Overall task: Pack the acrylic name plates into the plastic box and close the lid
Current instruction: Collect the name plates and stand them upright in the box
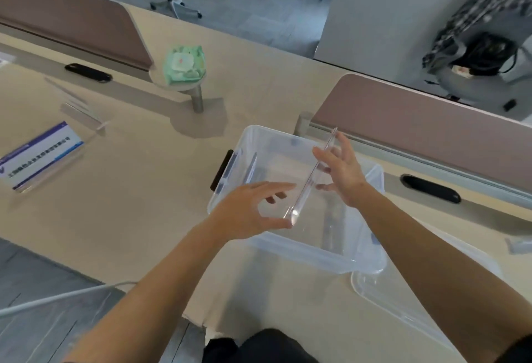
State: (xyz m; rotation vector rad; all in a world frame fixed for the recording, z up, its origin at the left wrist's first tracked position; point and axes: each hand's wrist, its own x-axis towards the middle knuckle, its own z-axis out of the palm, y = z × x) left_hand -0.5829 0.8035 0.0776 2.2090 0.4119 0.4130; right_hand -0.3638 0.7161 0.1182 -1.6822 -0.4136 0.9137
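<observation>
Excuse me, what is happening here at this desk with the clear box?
A person is packing acrylic name plates into a clear plastic box on the desk. Both hands hold one clear name plate over the open box: the left hand at its near end, the right hand farther along. More plates wait on the desk to the left. The lid lies beside the box, not yet on.
</observation>
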